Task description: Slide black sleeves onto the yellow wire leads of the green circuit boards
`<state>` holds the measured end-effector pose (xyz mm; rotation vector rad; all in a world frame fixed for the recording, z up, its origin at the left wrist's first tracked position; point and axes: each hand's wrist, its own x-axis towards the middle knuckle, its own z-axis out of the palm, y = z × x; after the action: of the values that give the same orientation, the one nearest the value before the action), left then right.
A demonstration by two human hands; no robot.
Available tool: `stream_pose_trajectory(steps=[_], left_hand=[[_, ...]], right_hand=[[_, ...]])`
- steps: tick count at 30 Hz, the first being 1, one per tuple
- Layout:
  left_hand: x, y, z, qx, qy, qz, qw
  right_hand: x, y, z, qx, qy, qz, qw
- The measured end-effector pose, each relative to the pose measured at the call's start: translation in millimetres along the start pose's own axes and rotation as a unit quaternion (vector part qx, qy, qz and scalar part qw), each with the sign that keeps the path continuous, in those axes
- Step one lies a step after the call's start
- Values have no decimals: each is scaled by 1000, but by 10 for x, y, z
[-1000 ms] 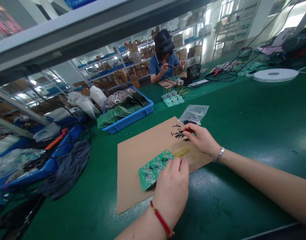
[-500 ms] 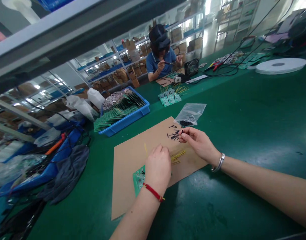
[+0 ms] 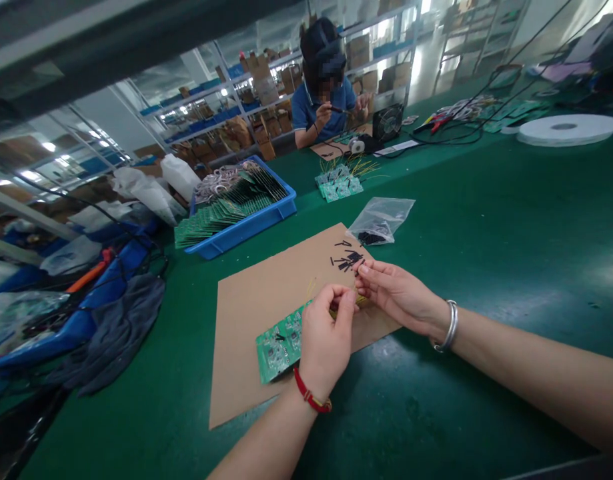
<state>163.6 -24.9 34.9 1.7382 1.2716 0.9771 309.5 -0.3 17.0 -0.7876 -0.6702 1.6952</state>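
My left hand (image 3: 326, 333) pinches the yellow wires (image 3: 361, 301) where they leave a green circuit board (image 3: 279, 347), which lies on a brown cardboard sheet (image 3: 256, 347). My right hand (image 3: 396, 293) comes in from the right, its fingertips pressed together beside the left fingers. A tiny dark piece seems to sit between them, just below loose black tubing pieces (image 3: 345, 260) on the cardboard. Part of the board is hidden under my left hand.
A clear plastic bag (image 3: 381, 220) with black pieces lies past the cardboard. Beyond it are wired boards (image 3: 339, 185) and a blue crate (image 3: 241, 227) of stacked boards. A co-worker (image 3: 319, 113) in a blue shirt sits across the green bench. A grey cloth (image 3: 121, 333) lies left.
My left hand has moved right off the board to the yellow wires, leaving more board in view. My right hand has left the black pieces and closed toward the left hand.
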Motion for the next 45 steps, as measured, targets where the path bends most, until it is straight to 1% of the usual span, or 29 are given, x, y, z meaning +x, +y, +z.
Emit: stream_pose_trajectory(steps=[5,9,14,22,29,36,45], left_hand=[[61,-43,-44,-50,1,-32,998],[80,-30,-57,-62,3,-46,997],[83,-7,-58,-72,1,-54,996],[79,20,-62,-71,1,-58,996],[90,4,-63,-74,1,-59,996],[77,5,-60,-81,3,-62,995],[71,-8,-51,-81,4,-54,995]], right_hand=[[-34,-5,24,13,-5,16,1000],[-44,-5,47,2,3,14,1000],[-48,8,42,-5,-2,16,1000],[-50,18,34,8,-2,11,1000],[-55,19,41,-10,-2,11,1000],[-56,24,47,14,7,13,1000],[-57,38,33,25,-3,9,1000]])
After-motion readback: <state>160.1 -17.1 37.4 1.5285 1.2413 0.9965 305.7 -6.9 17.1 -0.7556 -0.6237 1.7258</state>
